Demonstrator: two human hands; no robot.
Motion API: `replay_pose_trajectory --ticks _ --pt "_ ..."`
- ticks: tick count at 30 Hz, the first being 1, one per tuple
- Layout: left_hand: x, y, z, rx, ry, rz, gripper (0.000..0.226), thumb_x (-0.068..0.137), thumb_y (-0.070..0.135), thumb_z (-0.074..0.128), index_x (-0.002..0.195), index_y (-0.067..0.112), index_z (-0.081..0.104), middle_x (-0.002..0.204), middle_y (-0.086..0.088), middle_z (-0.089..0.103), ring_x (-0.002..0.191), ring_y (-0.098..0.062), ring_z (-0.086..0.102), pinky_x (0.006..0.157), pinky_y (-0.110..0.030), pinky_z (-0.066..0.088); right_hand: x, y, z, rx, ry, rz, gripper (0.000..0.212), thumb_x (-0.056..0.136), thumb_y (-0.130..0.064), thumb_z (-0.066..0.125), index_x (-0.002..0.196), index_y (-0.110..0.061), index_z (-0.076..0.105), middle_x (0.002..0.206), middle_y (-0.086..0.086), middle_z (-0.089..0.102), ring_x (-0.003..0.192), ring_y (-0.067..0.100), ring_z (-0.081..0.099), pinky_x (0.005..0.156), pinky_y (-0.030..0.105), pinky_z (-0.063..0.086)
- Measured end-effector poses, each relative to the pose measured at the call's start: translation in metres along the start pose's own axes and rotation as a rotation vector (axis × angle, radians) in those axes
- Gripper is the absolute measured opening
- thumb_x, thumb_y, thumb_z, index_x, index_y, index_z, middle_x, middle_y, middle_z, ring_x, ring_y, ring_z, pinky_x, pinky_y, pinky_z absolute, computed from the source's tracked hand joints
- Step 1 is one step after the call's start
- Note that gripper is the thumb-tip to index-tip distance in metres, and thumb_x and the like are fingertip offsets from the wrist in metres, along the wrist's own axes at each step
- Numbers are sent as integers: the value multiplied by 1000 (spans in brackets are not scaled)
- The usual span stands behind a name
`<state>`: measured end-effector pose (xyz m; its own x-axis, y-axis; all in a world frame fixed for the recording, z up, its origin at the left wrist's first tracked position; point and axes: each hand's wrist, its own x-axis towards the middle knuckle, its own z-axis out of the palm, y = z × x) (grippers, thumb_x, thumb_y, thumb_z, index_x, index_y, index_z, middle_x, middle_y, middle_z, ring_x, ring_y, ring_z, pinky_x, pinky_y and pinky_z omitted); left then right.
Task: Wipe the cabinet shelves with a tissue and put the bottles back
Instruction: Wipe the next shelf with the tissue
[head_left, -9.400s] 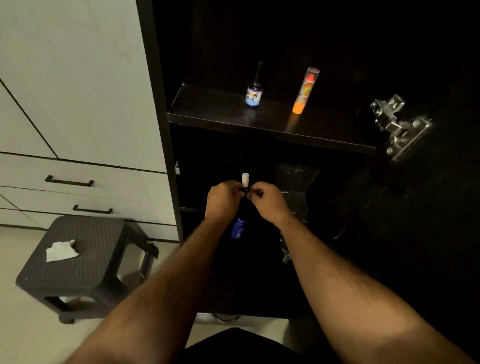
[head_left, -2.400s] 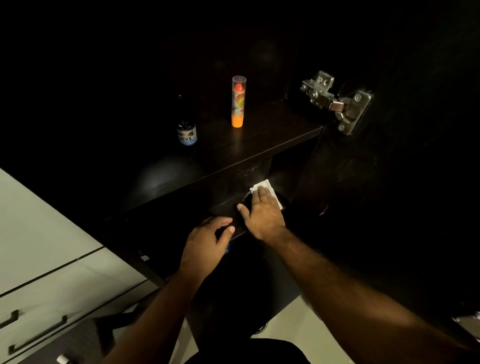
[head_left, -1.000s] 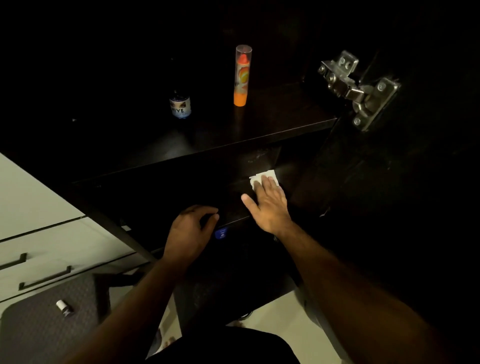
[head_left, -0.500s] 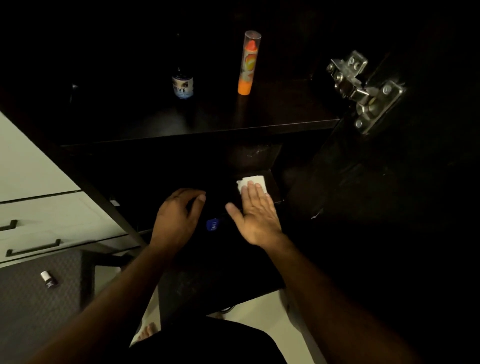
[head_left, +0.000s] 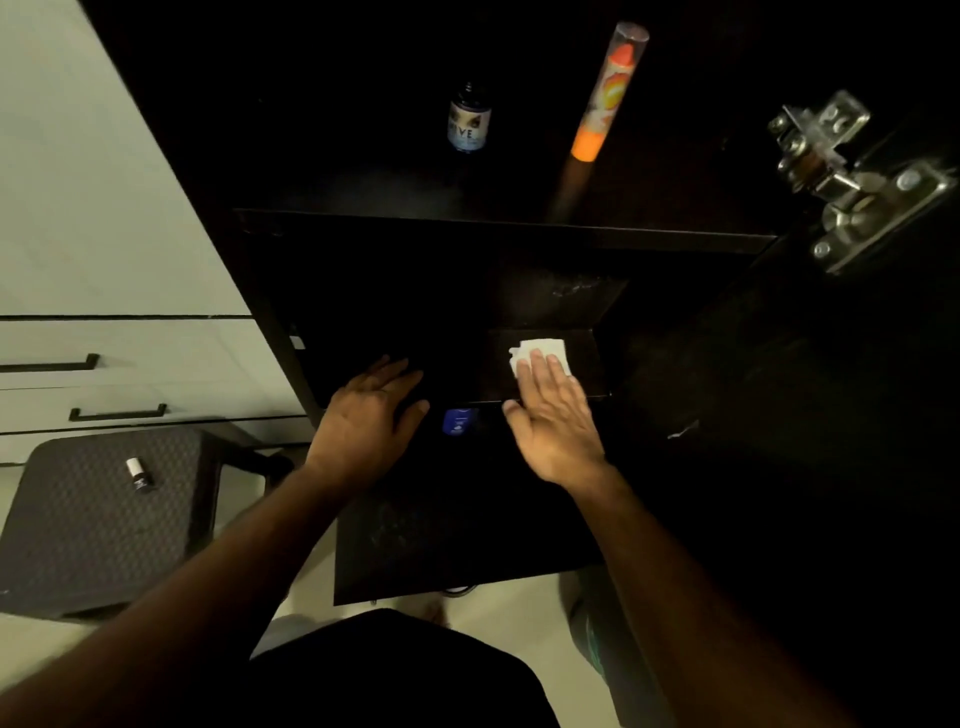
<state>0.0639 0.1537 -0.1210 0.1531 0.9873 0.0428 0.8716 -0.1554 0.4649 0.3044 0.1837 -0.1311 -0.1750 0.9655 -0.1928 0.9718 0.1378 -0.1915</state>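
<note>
Since half a second ago your right hand (head_left: 553, 415) has slid the tissue (head_left: 540, 354) a little further right and back along the lower shelf (head_left: 587, 364), while your left hand (head_left: 366, 415) has barely shifted. Your right hand lies flat, fingers straight and together, pressing the tissue onto the shelf; nothing is gripped. Your left hand is spread and relaxed, resting on the dark part of the same shelf, holding nothing as far as the dim light shows.

Between your two hands, just below the shelf edge, a small blue bottle (head_left: 458, 420) shows; whether it stands on a lower shelf or hangs from something is too dark to tell. On the upper shelf (head_left: 519, 228) stand a dark dropper bottle (head_left: 469, 122) and, well apart to its right, an orange tube (head_left: 608, 93), leaning. To the far left, a tiny bottle (head_left: 138, 474) lies on the stool (head_left: 93, 530), outside the cabinet. A metal hinge (head_left: 852, 182) sits on the door to the right.

You appear to be mid-wipe on the lower shelf, at its right end. The upper shelf looks finished, since two items already stand there. What is left, by my reading: finish this shelf, perhaps any below it, then return the stool's bottle and the blue one to their places.
</note>
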Motion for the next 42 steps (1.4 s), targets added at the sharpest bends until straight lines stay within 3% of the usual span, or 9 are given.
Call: replay_pose_trajectory --ticks 5,10,13,18,23,26,34,39,42 --pt "-3 -6 3 129 -122 53 67 97 52 43 153 21 24 162 -5 16 150 -21 4 120 -37 5 34 -34 -5 36 -35 195 70 100 -46 25 156 -14 -2 163 8 -14 149 22 -17 121 40 -10" --pt "-6 -15 2 275 -276 100 81 95 59 38 155 17 3 163 -8 -8 149 -23 -14 121 -39 -4 5 -67 3 10 -65 -15 67 101 -35 29 156 -15 -3 163 4 -15 148 17 -19 120 35 -11" --pt "-12 -27 -1 307 -327 169 85 95 56 40 154 14 -5 161 -10 -17 147 -24 -21 121 -41 -6 -13 -47 -2 -24 -67 -5 66 101 -31 32 156 -19 -2 163 0 -14 149 13 -17 118 31 -11" --pt "-19 -38 -11 329 -336 255 90 93 53 46 153 10 -5 161 -14 -15 147 -26 -18 121 -40 -7 21 -54 -11 -41 -116 259 68 101 -39 28 156 -11 -3 163 9 -14 150 23 -14 120 39 -5" --pt "-27 -39 -14 351 -348 281 90 94 53 45 153 9 -6 160 -15 -16 148 -27 -18 121 -40 -8 16 -108 7 -7 -98 101 69 99 -36 27 155 -12 -4 163 8 -14 149 21 -16 122 39 -7" --pt "-33 -43 -16 325 -342 300 89 94 53 45 153 10 -6 160 -14 -16 148 -25 -17 118 -37 -11 -15 -95 10 -31 -102 12 68 94 -35 20 156 -17 -3 163 2 -14 149 16 -17 121 35 -8" --pt "-45 -44 -15 280 -287 258 82 96 49 42 154 11 -3 161 -13 -14 148 -24 -17 119 -37 -11 24 -73 1 -24 -46 274 70 100 -38 28 155 -11 -3 163 9 -14 149 24 -15 121 42 -7" --pt "-48 -33 -13 267 -226 199 80 98 52 36 154 13 -5 160 -10 -16 145 -19 -22 118 -34 -13 4 -112 18 -21 -60 5 71 98 -36 28 155 -10 -7 162 8 -18 148 20 -20 121 40 -11" --pt "-49 -28 -9 214 -156 160 79 97 52 41 153 15 -1 161 -8 -12 146 -17 -18 119 -34 -9 -17 -81 18 -70 -62 -95 69 98 -30 30 155 -15 -6 162 2 -17 148 14 -20 121 37 -12"
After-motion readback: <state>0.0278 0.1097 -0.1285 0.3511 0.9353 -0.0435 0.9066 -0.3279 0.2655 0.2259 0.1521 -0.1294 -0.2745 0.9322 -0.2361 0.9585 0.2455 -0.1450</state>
